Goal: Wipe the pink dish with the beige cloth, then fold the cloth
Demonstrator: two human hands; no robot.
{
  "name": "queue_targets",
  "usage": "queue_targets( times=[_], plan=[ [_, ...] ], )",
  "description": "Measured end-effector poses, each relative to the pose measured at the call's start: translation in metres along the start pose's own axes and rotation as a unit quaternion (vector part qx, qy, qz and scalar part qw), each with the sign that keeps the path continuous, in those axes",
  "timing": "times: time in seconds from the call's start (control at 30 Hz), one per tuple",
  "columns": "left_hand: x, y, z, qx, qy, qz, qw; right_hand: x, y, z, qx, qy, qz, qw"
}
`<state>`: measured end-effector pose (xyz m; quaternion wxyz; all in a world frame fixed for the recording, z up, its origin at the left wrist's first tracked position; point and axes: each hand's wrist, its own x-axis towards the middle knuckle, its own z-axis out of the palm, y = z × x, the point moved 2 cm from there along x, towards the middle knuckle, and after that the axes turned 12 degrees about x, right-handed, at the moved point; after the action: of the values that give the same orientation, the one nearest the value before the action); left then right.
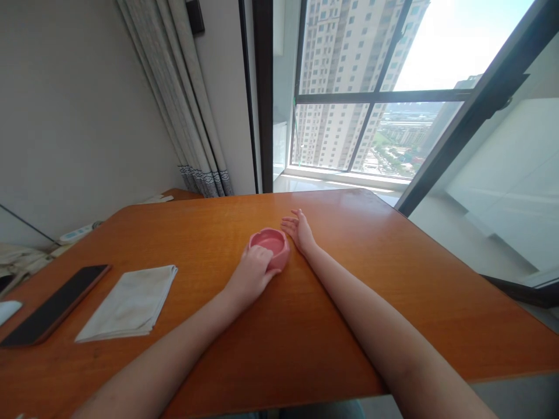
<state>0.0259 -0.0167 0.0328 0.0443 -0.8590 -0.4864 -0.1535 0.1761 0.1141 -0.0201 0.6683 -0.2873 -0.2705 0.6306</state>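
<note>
Gripping the pink bowl (271,244) at its near rim, the left hand (252,273) has its fingers curled over the edge, clamped on it. The bowl sits upright near the middle of the table (393,279). Just beside it, on its right, the right hand (299,230) rests on the wood, fingers spread apart, holding nothing; whether it touches the bowl, hard to tell. Well off to the left lie a folded cloth (128,304) and a dark phone (55,305), flat, side by side.
</note>
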Motion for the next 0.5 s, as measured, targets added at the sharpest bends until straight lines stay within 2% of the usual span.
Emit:
queue_targets(
  times=[0.1, 0.37, 0.5],
  plan=[
    [-0.001, 0.006, 0.003, 0.009, -0.016, 0.017, 1.0, 0.0, 0.0, 0.001, 0.002, -0.005, 0.004, 1.0],
    [0.006, -0.01, 0.012, 0.017, -0.039, 0.028, 0.999, -0.001, 0.0, 0.006, -0.029, -0.008, 0.019, 0.999],
    [-0.003, -0.018, -0.001, -0.006, -0.023, 0.041, 0.999, -0.002, 0.002, 0.005, -0.047, -0.018, 0.025, 0.998]
  ],
)
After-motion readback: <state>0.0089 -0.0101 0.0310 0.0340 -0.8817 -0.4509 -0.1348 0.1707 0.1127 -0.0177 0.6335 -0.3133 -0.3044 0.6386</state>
